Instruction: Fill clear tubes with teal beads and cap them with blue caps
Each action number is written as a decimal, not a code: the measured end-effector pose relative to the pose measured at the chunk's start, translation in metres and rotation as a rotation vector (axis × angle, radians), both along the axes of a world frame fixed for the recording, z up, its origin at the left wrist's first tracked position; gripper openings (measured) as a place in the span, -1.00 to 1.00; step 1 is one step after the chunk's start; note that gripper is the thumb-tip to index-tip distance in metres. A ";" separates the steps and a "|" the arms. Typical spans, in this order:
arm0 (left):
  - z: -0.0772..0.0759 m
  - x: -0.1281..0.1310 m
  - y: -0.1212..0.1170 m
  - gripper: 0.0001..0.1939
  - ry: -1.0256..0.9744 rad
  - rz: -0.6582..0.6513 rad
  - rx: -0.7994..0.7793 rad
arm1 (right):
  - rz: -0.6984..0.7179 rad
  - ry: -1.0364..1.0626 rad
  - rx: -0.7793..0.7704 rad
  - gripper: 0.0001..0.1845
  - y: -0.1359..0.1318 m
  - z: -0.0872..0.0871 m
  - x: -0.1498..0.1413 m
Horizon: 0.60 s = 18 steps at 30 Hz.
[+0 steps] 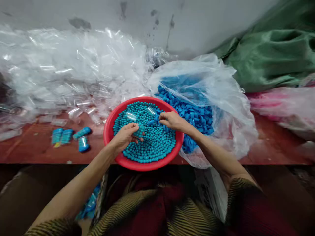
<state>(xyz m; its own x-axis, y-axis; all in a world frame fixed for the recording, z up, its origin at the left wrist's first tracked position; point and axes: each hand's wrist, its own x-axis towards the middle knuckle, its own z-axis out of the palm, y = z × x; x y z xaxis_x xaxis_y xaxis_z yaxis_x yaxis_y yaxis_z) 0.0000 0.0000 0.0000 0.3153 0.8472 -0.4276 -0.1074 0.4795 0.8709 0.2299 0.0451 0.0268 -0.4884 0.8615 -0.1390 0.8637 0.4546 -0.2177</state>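
A red basin (pixel 107 134) is sitting at the edge of the counter (pixel 34 152), and a thick layer of small round teal beads (pixel 150 149) is filling it, with a few blue pieces (pixel 153 122) and clear empties (pixel 131 116) lying on top. Just beside it, a translucent plastic bag (pixel 231 101) is gaping open around a heap of blue plastic parts (pixel 197 116). The left hand (pixel 123 136) is holding a small clear container (pixel 139 131) over the basin, its grip pinching the thing between thumb and fingers; the container is see-through, with teal showing inside. The right hand (pixel 173 120) is hovering over the basin's far right side by the blue pieces, its fingertips bunching close; whether that grip is pinching one, I cannot tell. Blue-and-teal filled containers (pixel 66 136) are lying on the counter's left, before a pile of clear plastic (pixel 73 62).
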 end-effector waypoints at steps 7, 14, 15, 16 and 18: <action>-0.005 0.010 -0.004 -0.78 -0.026 -0.135 -0.043 | 0.041 -0.384 0.055 -0.64 -0.015 -0.016 -0.001; -0.005 0.008 -0.011 -0.77 0.031 -0.084 -0.064 | 0.123 -0.321 -0.031 -0.64 -0.015 -0.033 -0.005; -0.005 0.008 -0.011 -0.75 0.024 -0.082 -0.070 | 0.137 -0.279 -0.046 -0.66 -0.014 -0.031 -0.003; -0.005 0.008 -0.011 -0.73 0.013 -0.082 -0.074 | 0.142 -0.230 -0.064 -0.68 -0.014 -0.028 0.000; -0.005 0.008 -0.011 -0.72 -0.006 -0.078 -0.070 | 0.110 -0.130 -0.095 -0.72 -0.012 -0.022 0.004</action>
